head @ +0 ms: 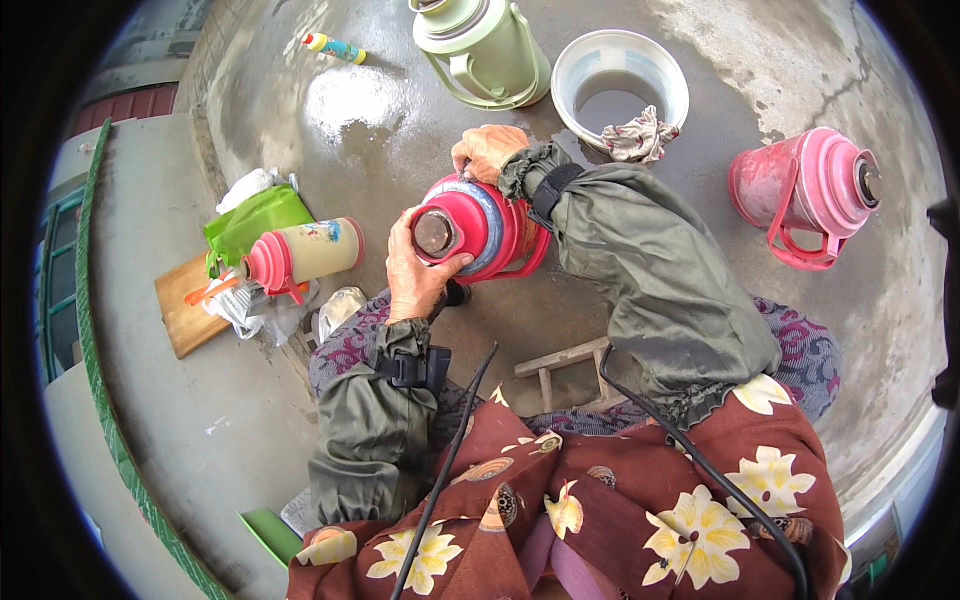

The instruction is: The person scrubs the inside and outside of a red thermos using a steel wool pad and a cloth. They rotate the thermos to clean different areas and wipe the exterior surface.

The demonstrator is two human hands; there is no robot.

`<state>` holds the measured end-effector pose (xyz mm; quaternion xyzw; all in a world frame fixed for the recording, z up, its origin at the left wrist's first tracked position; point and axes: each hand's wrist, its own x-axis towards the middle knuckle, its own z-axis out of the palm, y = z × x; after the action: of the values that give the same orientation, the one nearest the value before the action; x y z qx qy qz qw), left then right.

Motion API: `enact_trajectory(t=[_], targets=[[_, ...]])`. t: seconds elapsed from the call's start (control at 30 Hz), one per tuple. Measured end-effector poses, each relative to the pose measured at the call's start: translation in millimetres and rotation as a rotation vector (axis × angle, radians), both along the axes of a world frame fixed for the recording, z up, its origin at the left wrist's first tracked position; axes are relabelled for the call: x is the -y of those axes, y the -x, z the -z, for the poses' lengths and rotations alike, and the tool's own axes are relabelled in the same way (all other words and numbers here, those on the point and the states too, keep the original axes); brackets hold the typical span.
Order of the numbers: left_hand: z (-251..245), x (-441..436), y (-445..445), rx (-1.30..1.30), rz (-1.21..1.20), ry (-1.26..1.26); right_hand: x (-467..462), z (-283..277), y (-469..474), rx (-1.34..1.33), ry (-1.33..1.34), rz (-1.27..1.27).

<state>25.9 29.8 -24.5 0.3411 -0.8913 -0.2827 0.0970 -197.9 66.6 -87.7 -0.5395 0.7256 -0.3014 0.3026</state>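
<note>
A red thermos flask [459,211] with a pale blue band round its shoulder leans in front of me, its open dark mouth towards me. My left hand [420,266] grips it about the neck, thumb on the near side and fingers round the far side. Against the flask's upper side presses my right hand [491,154], its fingers curled over a small dark wiry scouring pad [468,177]. Most of that pad is hidden by the fingers. The flask's loop handle [525,266] shows at its lower right.
Beyond my hands stand a green thermos [484,52] and a white bucket [619,71] of murky water, a cloth [639,136] over its rim. A pink thermos [810,195] stands right. Left are a cream thermos [319,251], green bag [259,221], wooden board [184,311] and cleaner bottle [335,48].
</note>
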Motion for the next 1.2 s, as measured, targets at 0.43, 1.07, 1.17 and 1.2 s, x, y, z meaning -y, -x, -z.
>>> enact_trajectory(t=[0.43,1.07,1.17,1.2], targets=[[-6.9,-3.3,2.9,-0.032,-0.009,-0.028,-41.5,-10.2,-18.9,-0.060,0.054,0.232],[-11.9,8.3,0.4,0.075,0.082,-0.106,-119.1,31.9,-53.0,0.295,0.117,0.909],[-4.5,4.9,-1.2,-0.020,0.048,-0.163,-123.6,30.4,-70.1,0.372,0.021,1.065],[-2.6,3.9,-0.7,-0.054,0.040,-0.162,-122.7,28.1,-80.9,0.419,0.082,1.079]])
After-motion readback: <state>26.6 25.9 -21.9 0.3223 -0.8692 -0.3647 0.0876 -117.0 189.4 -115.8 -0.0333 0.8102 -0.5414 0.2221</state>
